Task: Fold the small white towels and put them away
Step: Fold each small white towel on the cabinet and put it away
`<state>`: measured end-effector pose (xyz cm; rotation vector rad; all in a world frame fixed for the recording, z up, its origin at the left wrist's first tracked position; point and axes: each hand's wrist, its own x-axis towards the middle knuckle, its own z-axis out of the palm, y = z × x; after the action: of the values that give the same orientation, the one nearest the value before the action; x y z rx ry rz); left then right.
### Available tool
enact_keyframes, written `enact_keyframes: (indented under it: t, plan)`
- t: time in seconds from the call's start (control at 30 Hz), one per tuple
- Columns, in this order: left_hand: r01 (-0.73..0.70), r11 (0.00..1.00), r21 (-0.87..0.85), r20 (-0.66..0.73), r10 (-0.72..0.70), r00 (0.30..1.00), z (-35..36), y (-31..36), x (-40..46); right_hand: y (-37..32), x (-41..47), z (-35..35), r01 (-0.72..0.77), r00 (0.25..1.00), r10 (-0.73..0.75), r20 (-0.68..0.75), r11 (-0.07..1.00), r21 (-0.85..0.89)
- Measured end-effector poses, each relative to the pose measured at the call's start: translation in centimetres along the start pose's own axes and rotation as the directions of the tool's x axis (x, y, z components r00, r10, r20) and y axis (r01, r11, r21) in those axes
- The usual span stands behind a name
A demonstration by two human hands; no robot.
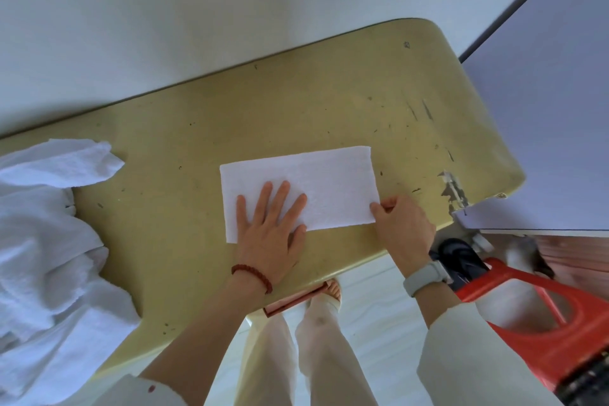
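Observation:
A small white towel (316, 181), folded into a flat rectangle, lies on the yellow table (296, 102) near its front edge. My left hand (272, 224) presses flat on the towel's near left part, fingers straight and spread. My right hand (402, 224) pinches the towel's near right corner between thumb and fingers. A heap of unfolded white towels (49, 241) covers the table's left end.
A white wall runs behind the table. A pale panel (543, 142) stands at the table's right end. Below it on the right sits a red plastic object (540, 316) with a black part. My legs and a sandalled foot show under the table's front edge.

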<state>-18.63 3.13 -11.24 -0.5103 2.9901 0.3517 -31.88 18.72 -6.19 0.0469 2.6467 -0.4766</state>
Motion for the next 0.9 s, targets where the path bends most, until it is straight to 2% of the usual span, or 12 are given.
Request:
enact_keyframes:
  t: [0.07,0.13,0.27,0.37,0.43,0.5,0.57,0.67,0.77,0.83,0.87,0.9]
  plan:
    - [0.006,1.000,0.000,-0.003,-0.006,1.000,-0.1,0.1,0.0,-0.5,0.6,-0.6,-0.031,0.996,0.037,0.087,0.997,-0.066]
    - [0.004,1.000,0.011,-0.012,-0.004,1.000,-0.2,0.1,0.0,-0.9,1.0,-0.6,-0.047,0.992,0.051,0.116,0.998,-0.043]
    - [0.005,1.000,0.010,-0.009,-0.005,1.000,-0.3,0.2,0.0,-1.2,-0.2,-0.1,0.027,0.998,-0.028,0.055,0.999,0.024]
    - [0.015,1.000,0.004,0.017,-0.016,1.000,-0.8,0.4,0.0,-1.6,-0.8,-0.2,-0.029,0.996,0.004,0.089,0.957,0.290]
    - [0.020,1.000,-0.023,0.014,-0.020,1.000,-1.3,0.3,0.1,-2.0,-0.8,-0.2,-0.134,0.989,0.082,0.124,0.860,0.493]
    - [0.044,0.998,-0.033,0.035,-0.043,0.998,-2.0,0.4,0.4,-2.6,-0.7,-0.5,-0.204,0.979,0.149,0.140,0.763,0.613]
    - [0.069,0.997,-0.032,0.080,-0.067,0.995,-2.9,0.6,0.5,-3.5,-0.3,-1.2,-0.205,0.979,0.160,0.129,0.725,0.657]
    - [0.044,0.999,-0.029,0.192,-0.038,0.981,-4.2,1.3,0.4,-5.5,2.2,-2.3,-0.054,0.998,0.056,0.016,0.805,0.591]
    - [0.014,0.993,-0.114,0.152,0.004,0.988,-4.8,1.1,0.7,-7.6,3.9,-3.3,0.230,0.973,-0.211,-0.093,0.900,0.369]
    - [0.069,0.964,-0.258,0.091,-0.047,0.995,-5.8,0.5,1.5,-8.4,3.7,-3.2,0.485,0.874,-0.468,-0.126,0.855,0.185]
    - [0.138,0.915,-0.379,0.056,-0.126,0.990,-6.4,0.2,2.1,-8.7,3.1,-3.0,0.594,0.803,-0.581,-0.132,0.796,0.114]
    - [0.245,0.799,-0.549,0.081,-0.241,0.967,-7.2,-0.2,2.9,-8.6,2.3,-2.6,0.688,0.723,-0.676,-0.146,0.723,0.061]
